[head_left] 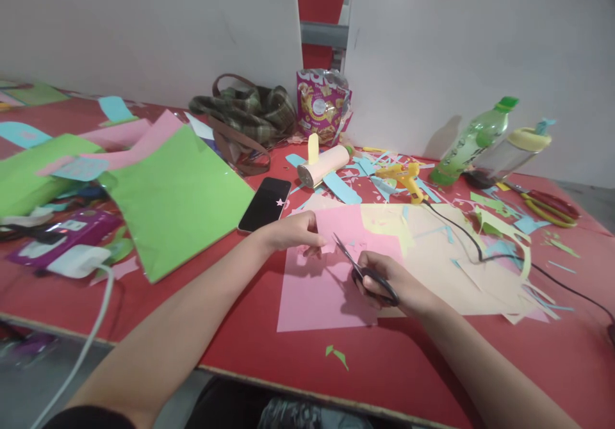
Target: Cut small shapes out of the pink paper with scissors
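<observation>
My right hand (pixel 382 278) grips a pair of scissors (pixel 369 275) by the dark handles, blades pointing up and left and slightly parted. Close to the blade tips, my left hand (pixel 300 232) pinches a small piece of pink paper (pixel 328 244). Below both hands lies a larger pink sheet (pixel 312 301), partly over a cream sheet (pixel 423 288). A black phone (pixel 265 203) rests just beyond my left wrist. Behind it is a paper-covered tube (pixel 324 165) with yellow and blue tabs.
A yellow glue gun (pixel 403 178) trails a black cord across the cream sheet. Farther right stand a green bottle (pixel 473 141) and a clear cup (pixel 512 153), near red-and-yellow pliers (pixel 548 206). At left are green sheets (pixel 177 205) and a purple power strip (pixel 67 237). A plaid bag (pixel 245 109) and snack bag (pixel 323 105) stand behind.
</observation>
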`<state>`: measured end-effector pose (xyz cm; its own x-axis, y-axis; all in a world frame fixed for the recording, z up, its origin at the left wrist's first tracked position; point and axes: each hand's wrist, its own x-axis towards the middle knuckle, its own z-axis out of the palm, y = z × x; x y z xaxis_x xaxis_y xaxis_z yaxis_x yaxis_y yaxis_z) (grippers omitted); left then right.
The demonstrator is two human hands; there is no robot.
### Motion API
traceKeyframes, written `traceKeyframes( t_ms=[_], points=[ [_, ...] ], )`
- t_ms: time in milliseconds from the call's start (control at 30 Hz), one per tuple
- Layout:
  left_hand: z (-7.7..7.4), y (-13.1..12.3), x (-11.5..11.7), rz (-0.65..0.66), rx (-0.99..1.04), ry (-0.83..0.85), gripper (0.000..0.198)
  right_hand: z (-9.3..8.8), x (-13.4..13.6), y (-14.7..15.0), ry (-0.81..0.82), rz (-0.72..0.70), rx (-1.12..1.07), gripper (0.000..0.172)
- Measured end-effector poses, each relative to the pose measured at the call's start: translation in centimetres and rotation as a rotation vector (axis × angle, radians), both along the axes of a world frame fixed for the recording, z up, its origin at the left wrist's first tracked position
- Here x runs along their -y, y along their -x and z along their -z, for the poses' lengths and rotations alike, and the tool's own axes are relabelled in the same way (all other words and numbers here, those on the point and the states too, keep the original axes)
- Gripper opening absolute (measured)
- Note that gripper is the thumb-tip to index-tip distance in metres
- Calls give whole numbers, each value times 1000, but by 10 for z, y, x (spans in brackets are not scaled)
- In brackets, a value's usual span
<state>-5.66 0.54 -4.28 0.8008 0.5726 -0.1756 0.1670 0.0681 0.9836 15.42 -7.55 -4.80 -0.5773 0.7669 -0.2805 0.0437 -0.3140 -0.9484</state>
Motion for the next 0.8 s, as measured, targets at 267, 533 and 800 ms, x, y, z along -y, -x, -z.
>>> traceKeyframes(
  t_ms=[267, 533, 800],
  points=[
    [2, 0, 1, -8, 17, 67, 9, 1, -1, -3, -20, -44, -17, 34],
    [-1, -1, 3, 46, 6, 108, 9, 2, 0, -3, -18, -66, 4, 35],
    [1, -3, 3, 81, -38, 161, 11, 3, 0, -4, 57, -68, -6, 36]
  ],
)
